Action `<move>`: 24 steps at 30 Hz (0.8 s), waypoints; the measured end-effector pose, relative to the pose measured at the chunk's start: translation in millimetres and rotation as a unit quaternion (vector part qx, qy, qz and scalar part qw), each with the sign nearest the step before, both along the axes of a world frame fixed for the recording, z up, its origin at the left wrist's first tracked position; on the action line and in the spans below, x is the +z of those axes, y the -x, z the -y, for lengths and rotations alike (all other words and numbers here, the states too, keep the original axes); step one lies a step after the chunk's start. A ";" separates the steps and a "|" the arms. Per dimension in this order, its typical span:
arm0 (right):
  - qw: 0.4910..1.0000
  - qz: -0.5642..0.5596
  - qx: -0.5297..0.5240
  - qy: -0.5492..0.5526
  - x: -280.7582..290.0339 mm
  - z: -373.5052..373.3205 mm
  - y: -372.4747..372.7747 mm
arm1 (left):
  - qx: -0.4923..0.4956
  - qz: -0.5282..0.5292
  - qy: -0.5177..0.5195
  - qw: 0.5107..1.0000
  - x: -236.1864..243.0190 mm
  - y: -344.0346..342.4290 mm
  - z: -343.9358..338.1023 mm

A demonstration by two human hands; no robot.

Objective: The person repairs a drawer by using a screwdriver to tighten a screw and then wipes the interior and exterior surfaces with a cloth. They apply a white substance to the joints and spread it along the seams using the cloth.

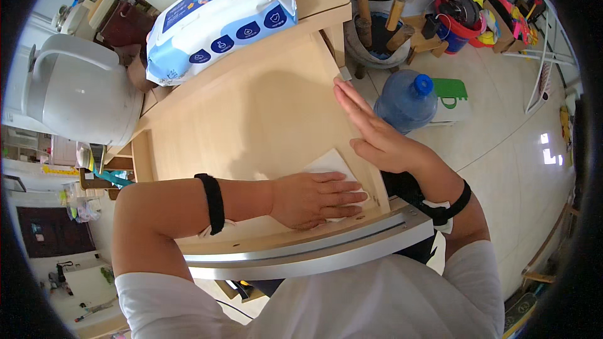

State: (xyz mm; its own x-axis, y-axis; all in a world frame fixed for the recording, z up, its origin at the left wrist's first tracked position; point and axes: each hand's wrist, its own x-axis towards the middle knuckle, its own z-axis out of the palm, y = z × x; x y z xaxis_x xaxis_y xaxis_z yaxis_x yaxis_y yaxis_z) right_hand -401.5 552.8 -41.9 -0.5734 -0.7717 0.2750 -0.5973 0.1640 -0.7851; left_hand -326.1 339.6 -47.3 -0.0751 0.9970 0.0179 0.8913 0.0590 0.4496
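A pale wooden drawer (207,125) is pulled out in front of me, with a silver metal strip along its front. My left hand (314,199) lies flat inside it at the near right corner, fingers spread, pressing on a white wipe (330,162). Part of the wipe is hidden under the palm. At the drawer's right side, my right hand (380,138) is held edge-on with its fingers stretched out, against or just over the side wall; contact is hard to tell. Nothing shows in that hand.
A large wipes pack (220,22) lies on the cabinet top, beside a white electric kettle (88,88). On the floor to the right stand a blue water bottle (408,100), a box with a green lid (449,94), a pot-like stool (380,34) and a red bucket (461,19).
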 end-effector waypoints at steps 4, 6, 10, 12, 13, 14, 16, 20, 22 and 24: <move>1.000 0.013 0.001 -0.013 0.1 2.8 -0.2 | -0.015 -0.021 0.019 0.999 -1.7 -0.9 3.7; 1.000 -0.003 -0.001 -0.025 -0.1 0.7 0.5 | 0.062 0.005 0.047 0.997 -1.7 7.7 11.2; 0.999 -0.012 -0.020 -0.040 1.0 -1.7 -0.2 | 0.254 -0.080 0.139 0.954 2.6 54.4 46.5; 0.998 -0.022 -0.021 -0.048 3.2 -2.3 -0.8 | 0.352 -0.121 0.130 0.919 1.1 76.8 77.5; 0.998 -0.025 -0.017 -0.050 5.1 -1.3 -1.2 | 0.387 -0.148 0.138 0.900 4.4 81.0 94.2; 0.998 -0.034 -0.019 -0.056 6.8 -0.2 -1.6 | 0.426 -0.161 0.154 0.877 2.2 87.4 107.1; 0.996 -0.050 -0.023 -0.065 10.6 2.5 -3.3 | 0.461 -0.125 0.138 0.868 5.1 94.5 136.4; 0.982 -0.117 -0.027 -0.146 23.4 -0.4 -5.5 | 0.473 -0.124 0.134 0.862 4.3 86.4 142.2; 0.979 -0.116 -0.010 -0.166 28.5 -1.7 -3.8 | 0.458 -0.141 0.146 0.865 5.3 70.4 138.3; 0.977 -0.139 -0.015 -0.162 27.0 -3.7 -1.6 | 0.411 -0.150 0.154 0.886 1.6 50.5 121.3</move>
State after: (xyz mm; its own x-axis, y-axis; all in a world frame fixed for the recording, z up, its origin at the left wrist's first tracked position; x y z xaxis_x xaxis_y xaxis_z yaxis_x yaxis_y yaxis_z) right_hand -399.9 556.5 -14.9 -0.5358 -0.8275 0.1679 -0.7705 0.3979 -0.4979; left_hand -376.6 218.3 -45.7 -0.8163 0.5682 -0.1040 0.5663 0.8227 0.0499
